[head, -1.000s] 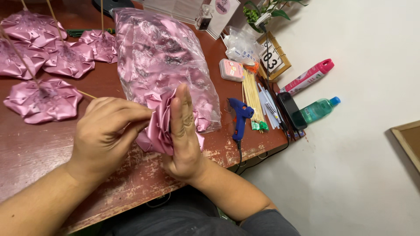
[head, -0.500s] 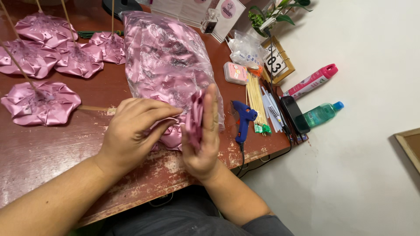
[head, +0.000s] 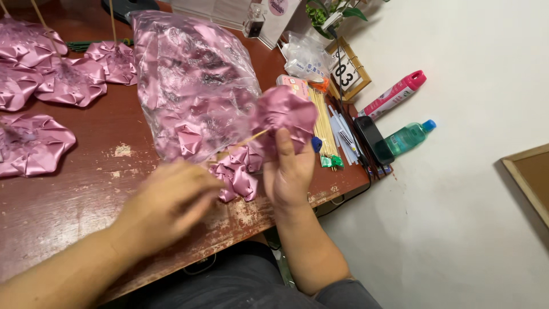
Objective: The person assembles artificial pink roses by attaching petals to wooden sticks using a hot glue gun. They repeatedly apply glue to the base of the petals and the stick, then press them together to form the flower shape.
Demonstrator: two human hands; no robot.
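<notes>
- The left hand [head: 166, 200] is smeared by motion blur; its fingers cannot be told apart, nor whether they grip anything.
- The thin wooden stick [head: 251, 139] fades into that blur at its lower end.
- The right hand [head: 289, 171] covers the base of the pink satin ribbon flower [head: 284, 114].
- Far left of the hands, pink ribbon flowers [head: 28, 143] run past the frame edge.
- The contents of the clear plastic bag [head: 191, 86] blur together behind its glare.

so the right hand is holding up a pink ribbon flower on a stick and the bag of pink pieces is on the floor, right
Not quite. The head view shows the bag of pink pieces lying on the wooden table, not the floor. The rest stands: the right hand holds up a pink ribbon flower on a stick.
</notes>
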